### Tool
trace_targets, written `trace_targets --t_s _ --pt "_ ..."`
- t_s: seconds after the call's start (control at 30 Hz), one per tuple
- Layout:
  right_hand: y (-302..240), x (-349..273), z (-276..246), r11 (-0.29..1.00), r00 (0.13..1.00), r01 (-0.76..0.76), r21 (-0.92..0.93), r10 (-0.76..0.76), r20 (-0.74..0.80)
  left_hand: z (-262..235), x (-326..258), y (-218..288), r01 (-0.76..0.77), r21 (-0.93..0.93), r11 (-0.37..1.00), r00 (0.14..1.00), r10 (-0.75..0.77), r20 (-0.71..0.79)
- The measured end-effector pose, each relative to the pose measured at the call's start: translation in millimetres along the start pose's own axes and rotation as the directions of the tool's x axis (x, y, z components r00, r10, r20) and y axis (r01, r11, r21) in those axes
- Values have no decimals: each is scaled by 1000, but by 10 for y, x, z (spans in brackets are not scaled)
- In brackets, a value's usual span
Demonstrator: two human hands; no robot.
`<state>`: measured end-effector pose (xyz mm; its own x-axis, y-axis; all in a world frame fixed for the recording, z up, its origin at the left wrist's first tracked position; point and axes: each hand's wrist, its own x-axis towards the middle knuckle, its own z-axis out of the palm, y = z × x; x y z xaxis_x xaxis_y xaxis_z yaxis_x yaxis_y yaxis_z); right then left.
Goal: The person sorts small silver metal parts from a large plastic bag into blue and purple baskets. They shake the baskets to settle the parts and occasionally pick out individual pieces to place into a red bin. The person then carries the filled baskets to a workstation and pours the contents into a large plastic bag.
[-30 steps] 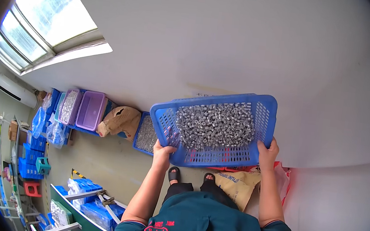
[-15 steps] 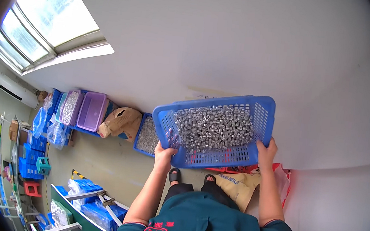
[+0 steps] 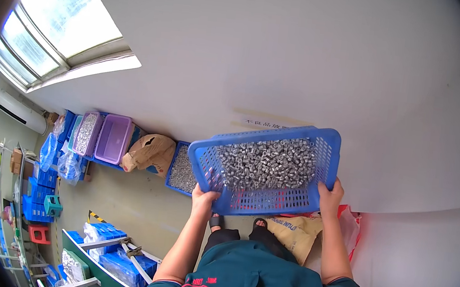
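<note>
A blue slotted plastic basket [image 3: 268, 207] hangs in the air in front of me, over my feet and near the white wall. My left hand [image 3: 203, 200] grips its near left corner, thumb on top of the rim. On the right side my right hand [image 3: 330, 197] is closed round the edge, its thumb also over the rim. Many small silvery metal parts [image 3: 267, 162], short and nut-like with holes, lie heaped in the basket, mostly toward its far side. The fingers beneath the basket are largely hidden.
On the floor by the wall are a blue crate of metal parts [image 3: 184, 169], a torn brown sack [image 3: 151, 151] and a purple tub [image 3: 112, 138]. A yellowish bag [image 3: 294, 236] lies right of my feet. At lower left stands a green-edged table [image 3: 113, 275] with blue boxes.
The basket has dropped slightly toward me in both hands, showing more of the wall label behind it. The metal parts have shifted a little. My grip is the same.
</note>
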<state>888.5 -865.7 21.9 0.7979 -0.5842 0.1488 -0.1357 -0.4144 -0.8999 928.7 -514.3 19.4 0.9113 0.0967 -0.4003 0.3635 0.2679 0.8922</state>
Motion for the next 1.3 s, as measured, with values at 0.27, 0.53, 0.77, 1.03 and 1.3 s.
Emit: trace_targets --t_s 0.27,0.53,0.77,1.03,1.3 --pt "363 37 132 995 992 -94 11 93 87 -119 313 -310 101 73 992 995 -101 -7" --pt "-81 -55 38 999 1000 -8 -44 8 8 -164 89 -172 28 -11 1000 999 -28 28" --pt "432 -118 109 989 982 -145 -33 148 114 -181 138 -363 175 117 978 985 -173 -20" --pt "515 -80 -34 977 966 -137 -162 167 195 -132 -145 -396 126 154 980 992 -123 -30" --pt "-325 173 578 577 773 633 -516 -506 383 -180 -313 -366 194 224 955 979 -173 -108"
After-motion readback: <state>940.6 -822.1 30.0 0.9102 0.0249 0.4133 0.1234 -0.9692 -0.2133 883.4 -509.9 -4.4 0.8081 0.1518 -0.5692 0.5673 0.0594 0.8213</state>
